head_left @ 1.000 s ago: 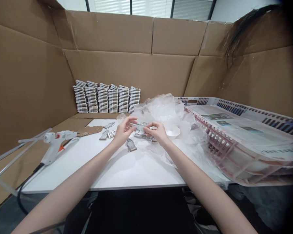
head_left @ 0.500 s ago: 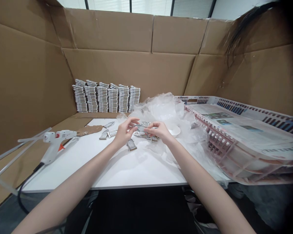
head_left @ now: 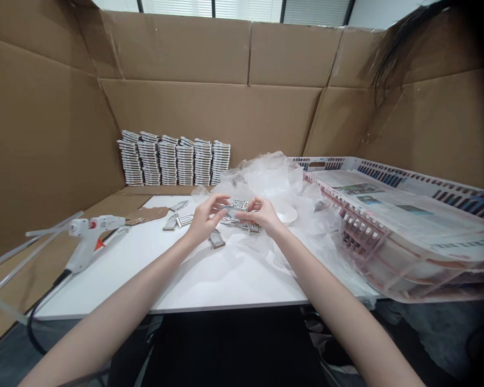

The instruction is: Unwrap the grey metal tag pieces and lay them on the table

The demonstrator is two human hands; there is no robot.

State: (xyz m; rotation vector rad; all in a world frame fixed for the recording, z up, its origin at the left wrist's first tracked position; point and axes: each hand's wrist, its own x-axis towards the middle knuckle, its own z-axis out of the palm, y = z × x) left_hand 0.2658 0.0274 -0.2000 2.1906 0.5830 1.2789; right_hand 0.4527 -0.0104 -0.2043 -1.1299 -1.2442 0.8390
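Between my two hands is a small grey ornamental piece (head_left: 230, 212), flat and seemingly metallic. My left hand (head_left: 207, 216) pinches its left edge between thumb and fingers. On the other side, my right hand (head_left: 262, 214) grips it the same way, fingers curled. Just below and behind it lies a small pile of similar grey pieces (head_left: 248, 226), partly hidden by my hands. One framed, arched piece (head_left: 216, 239) lies alone on the white table (head_left: 226, 279), nearer to me. A few more grey pieces (head_left: 184, 220) rest left of my left hand.
A white glue gun (head_left: 86, 244) with a black cord lies at the left, near clear sticks. Several stacks of flat pieces (head_left: 169, 161) stand along the cardboard wall (head_left: 210, 107). Crumpled clear plastic (head_left: 270, 174) and a pink-and-white basket (head_left: 363, 236) with newspaper occupy the right.
The view has shifted very slightly. Both hands keep their hold on the grey piece, and my right fingers have curled in a little more.
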